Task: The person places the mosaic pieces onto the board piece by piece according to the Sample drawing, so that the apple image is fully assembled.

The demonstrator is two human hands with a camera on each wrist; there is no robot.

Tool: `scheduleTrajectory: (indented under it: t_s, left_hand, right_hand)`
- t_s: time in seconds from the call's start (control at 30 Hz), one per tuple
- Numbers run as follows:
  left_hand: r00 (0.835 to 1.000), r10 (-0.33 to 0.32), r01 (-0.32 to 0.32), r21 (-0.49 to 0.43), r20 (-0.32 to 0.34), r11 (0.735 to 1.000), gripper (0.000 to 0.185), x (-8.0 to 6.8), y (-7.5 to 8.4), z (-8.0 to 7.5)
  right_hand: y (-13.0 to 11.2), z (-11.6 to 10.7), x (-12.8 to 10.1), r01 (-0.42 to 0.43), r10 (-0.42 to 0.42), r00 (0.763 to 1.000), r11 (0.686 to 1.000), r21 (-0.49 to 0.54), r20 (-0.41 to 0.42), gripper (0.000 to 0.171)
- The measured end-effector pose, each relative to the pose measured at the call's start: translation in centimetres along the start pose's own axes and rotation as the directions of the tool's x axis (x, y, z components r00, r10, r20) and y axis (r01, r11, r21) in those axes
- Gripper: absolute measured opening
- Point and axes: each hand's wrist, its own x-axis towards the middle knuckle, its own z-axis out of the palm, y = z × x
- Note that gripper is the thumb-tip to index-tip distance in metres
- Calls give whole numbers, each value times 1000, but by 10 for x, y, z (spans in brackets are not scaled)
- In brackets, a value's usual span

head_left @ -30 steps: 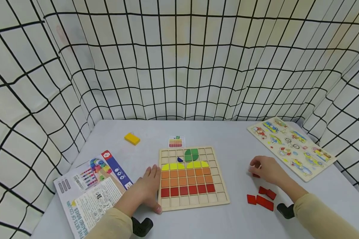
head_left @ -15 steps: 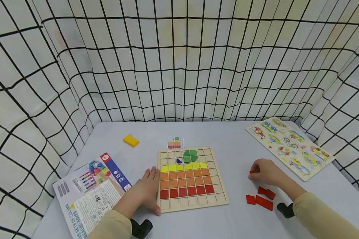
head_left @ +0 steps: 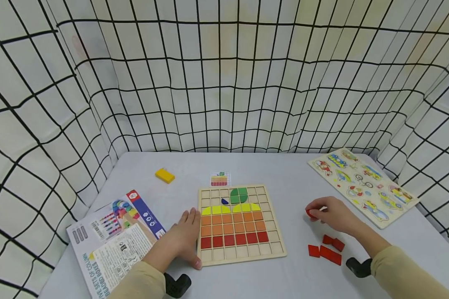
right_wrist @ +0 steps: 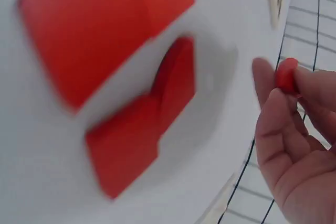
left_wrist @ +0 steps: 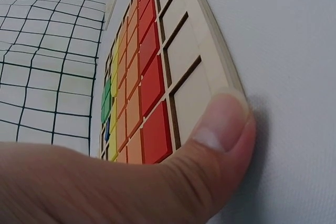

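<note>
Left hand (head_left: pixel 181 240) flat, fingers straight, bracing mosaic board (head_left: pixel 269 220) steady on worktop (head_left: pixel 284 182) | right hand (head_left: pixel 334 216) pinching red tile (head_left: pixel 309 214) in fingertip grip, lifted clear of spare red tiles (head_left: pixel 327 248), right of board

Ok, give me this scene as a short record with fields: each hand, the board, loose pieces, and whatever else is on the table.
left hand: rests flat against the left edge of the wooden grid board, thumb on its near corner
right hand: pinches a red tile above the table
board fill: green leaf, yellow row, two orange rows, one red row; bottom row bare
loose red tiles: on the table right of the board
pattern card: just behind the board
other: yellow block, beaded box leaflet, vehicle peg puzzle
</note>
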Motion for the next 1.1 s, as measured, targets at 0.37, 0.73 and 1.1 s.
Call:
scheduleTrajectory:
  t_s: [0.37, 0.73, 1.1]
  left_hand:
    - [1000, -11, 12, -22, 9, 1000, 127, -2, -1, -1]
    - [1000, -14, 14, 4, -21, 1000, 126, -4, 0, -3]
    - [1000, -14, 14, -27, 8, 1000, 126, -1, -1, -1]
  right_hand:
    - [-70, 42, 10, 61, -108, 985, 950, 306, 139, 30]
    - [-125, 102, 25, 203, -265, 940, 942, 268, 217, 19]
    - [-181, 155, 29, 249, -291, 920, 951, 180, 262, 5]
